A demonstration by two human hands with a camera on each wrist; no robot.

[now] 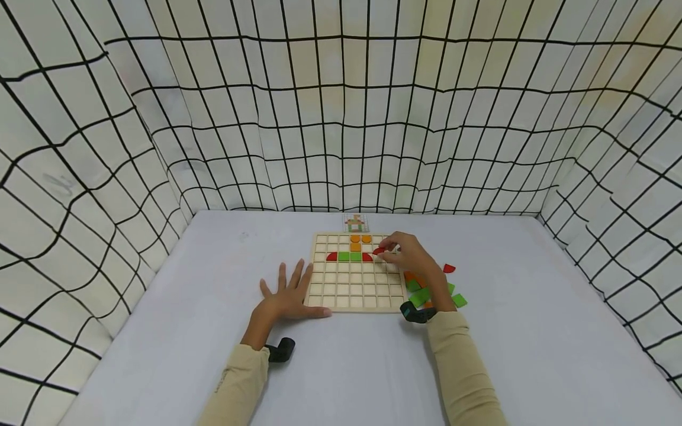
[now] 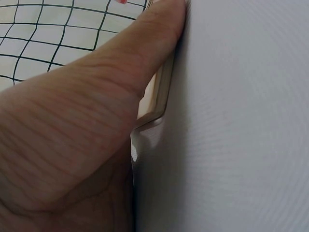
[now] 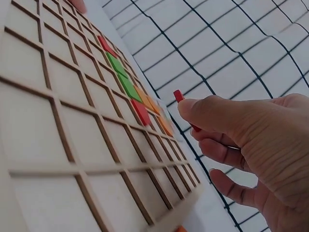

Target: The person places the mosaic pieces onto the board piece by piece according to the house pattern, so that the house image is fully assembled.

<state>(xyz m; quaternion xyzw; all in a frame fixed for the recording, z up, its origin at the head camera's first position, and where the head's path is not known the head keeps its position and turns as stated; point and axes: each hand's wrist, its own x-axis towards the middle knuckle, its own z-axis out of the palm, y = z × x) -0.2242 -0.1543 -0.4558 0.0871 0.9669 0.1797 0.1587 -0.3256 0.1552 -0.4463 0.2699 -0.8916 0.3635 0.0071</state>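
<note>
A wooden grid board (image 1: 356, 290) (image 3: 58, 135) lies on the white table, with orange, green and red tiles (image 1: 350, 255) (image 3: 126, 89) set in its upper rows. My right hand (image 1: 407, 253) (image 3: 241, 140) hovers over the board's upper right part and pinches a small red tile (image 1: 378, 251) (image 3: 179, 96) between thumb and fingers. My left hand (image 1: 288, 293) lies flat on the table, fingers spread, its thumb (image 2: 145, 53) against the board's left edge (image 2: 155, 99).
Loose green, orange and red tiles (image 1: 450, 287) lie on the table right of the board, partly behind my right wrist. A small picture card (image 1: 356, 223) lies beyond the board's far edge. Gridded cloth walls enclose the table on three sides.
</note>
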